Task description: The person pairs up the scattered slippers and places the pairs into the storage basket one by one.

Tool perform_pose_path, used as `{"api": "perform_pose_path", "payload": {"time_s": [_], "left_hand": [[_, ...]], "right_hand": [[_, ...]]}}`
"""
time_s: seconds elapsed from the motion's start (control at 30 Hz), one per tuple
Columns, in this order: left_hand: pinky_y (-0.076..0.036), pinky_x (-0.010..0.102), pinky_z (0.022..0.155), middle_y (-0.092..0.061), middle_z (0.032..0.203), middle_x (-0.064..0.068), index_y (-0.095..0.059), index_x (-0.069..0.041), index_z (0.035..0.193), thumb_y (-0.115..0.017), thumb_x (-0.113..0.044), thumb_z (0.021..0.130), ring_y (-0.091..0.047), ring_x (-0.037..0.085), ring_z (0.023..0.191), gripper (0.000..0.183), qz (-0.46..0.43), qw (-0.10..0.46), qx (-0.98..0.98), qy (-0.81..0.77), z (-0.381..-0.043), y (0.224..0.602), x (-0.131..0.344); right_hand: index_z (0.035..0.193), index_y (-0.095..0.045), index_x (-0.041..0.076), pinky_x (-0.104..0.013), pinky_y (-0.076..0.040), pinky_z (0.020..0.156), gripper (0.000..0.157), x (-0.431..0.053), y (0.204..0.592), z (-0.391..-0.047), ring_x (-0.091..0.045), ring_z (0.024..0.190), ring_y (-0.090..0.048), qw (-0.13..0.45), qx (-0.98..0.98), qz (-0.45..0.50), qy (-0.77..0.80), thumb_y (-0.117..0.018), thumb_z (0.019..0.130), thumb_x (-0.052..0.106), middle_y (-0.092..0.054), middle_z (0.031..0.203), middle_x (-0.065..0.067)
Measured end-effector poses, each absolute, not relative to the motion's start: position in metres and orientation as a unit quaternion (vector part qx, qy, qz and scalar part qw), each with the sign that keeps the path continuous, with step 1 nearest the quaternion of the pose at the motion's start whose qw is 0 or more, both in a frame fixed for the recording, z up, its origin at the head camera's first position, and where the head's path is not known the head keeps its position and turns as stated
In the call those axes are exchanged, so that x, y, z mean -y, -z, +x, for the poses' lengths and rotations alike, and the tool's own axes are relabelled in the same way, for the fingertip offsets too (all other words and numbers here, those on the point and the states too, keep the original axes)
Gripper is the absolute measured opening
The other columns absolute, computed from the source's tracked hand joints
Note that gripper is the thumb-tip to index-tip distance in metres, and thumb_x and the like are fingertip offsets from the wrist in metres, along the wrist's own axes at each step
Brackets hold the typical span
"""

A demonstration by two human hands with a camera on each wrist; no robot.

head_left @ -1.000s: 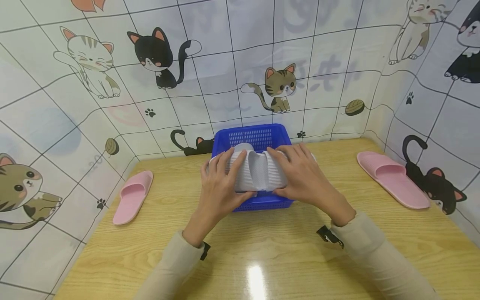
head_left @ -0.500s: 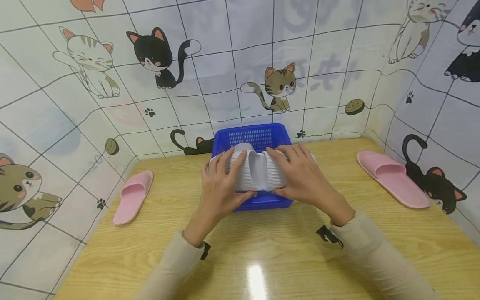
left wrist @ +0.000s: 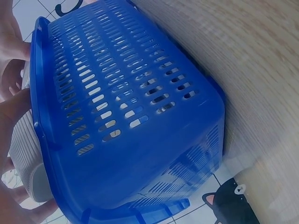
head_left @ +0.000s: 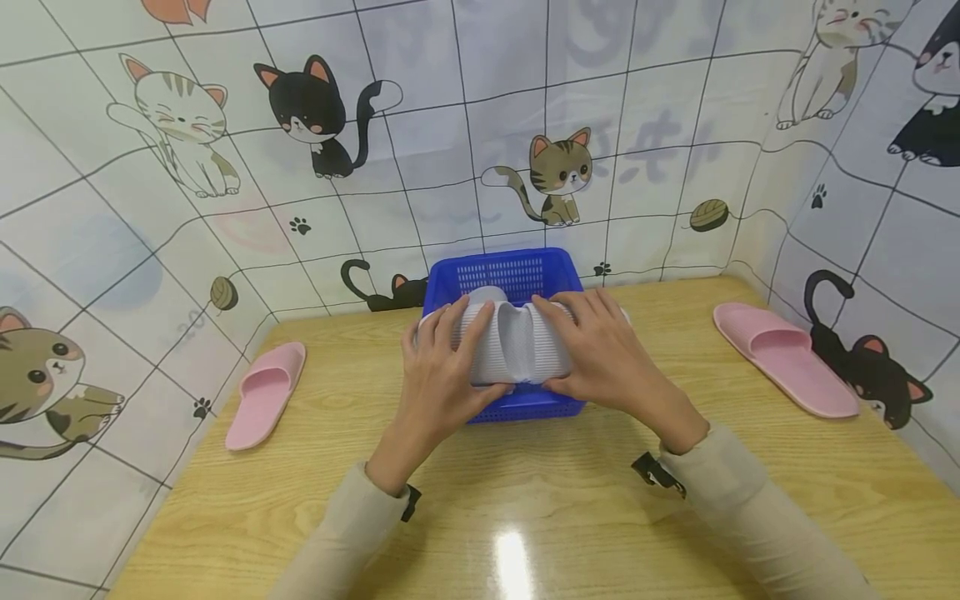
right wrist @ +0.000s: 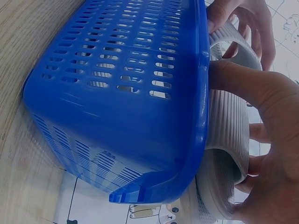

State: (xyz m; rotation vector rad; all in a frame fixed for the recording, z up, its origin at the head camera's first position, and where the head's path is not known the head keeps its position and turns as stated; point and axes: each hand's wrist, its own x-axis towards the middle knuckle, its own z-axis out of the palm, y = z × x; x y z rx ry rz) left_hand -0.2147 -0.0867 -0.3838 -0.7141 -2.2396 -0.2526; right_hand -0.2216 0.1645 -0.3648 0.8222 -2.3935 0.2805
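Note:
A pair of light grey ribbed slippers lies across the top of a blue basket (head_left: 532,404). My left hand (head_left: 438,367) grips the left slipper (head_left: 486,362), its thumb low on the near side and fingers over the top. With my right hand (head_left: 603,354) I hold the right slipper (head_left: 549,354) in the same way. Their strap openings face each other at the middle. Behind them a rounded grey end (head_left: 487,293) shows inside the basket. In the right wrist view, the ribbed strap (right wrist: 229,123) sits right at the basket rim, between thumb and fingers.
On the wooden table (head_left: 450,517), a pink slipper (head_left: 262,400) lies at the left and another pink slipper (head_left: 795,367) at the right. The basket stands near the back wall (head_left: 420,208), which is covered in a cat-printed sheet.

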Motion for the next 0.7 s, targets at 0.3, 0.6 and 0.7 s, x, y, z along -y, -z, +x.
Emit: {"api": "perform_pose_path", "payload": {"time_s": [0.3, 0.6, 0.7], "left_hand": [[-0.04, 0.065, 0.107, -0.05, 0.154, 0.015, -0.044, -0.023, 0.155, -0.092, -0.063, 0.063, -0.051, 0.039, 0.134, 0.111, -0.279, 0.383, 0.876, 0.092, -0.2146, 0.384, 0.0868], [-0.041, 0.066, 0.105, -0.051, 0.152, 0.017, -0.045, -0.022, 0.154, -0.093, -0.062, 0.061, -0.051, 0.04, 0.133, 0.111, -0.282, 0.393, 0.87, 0.093, -0.216, 0.3852, 0.0866], [-0.041, 0.066, 0.106, -0.051, 0.153, 0.017, -0.045, -0.022, 0.154, -0.093, -0.062, 0.062, -0.051, 0.04, 0.133, 0.111, -0.283, 0.391, 0.871, 0.093, -0.2154, 0.3852, 0.0865]], "right_hand": [[0.148, -0.052, 0.005, -0.062, -0.041, 0.11, 0.114, -0.1644, 0.364, -0.2209, -0.042, 0.121, -0.055, 0.286, 0.902, 0.305, -0.107, -0.102, 0.053, 0.044, -0.059, 0.134, -0.021], [0.148, -0.052, 0.005, -0.063, -0.041, 0.111, 0.114, -0.1641, 0.3637, -0.2203, -0.043, 0.122, -0.055, 0.286, 0.902, 0.305, -0.107, -0.102, 0.053, 0.043, -0.059, 0.134, -0.021], [0.148, -0.052, 0.005, -0.063, -0.041, 0.111, 0.114, -0.164, 0.364, -0.2204, -0.043, 0.122, -0.055, 0.285, 0.902, 0.305, -0.107, -0.102, 0.053, 0.043, -0.059, 0.134, -0.021]]}}
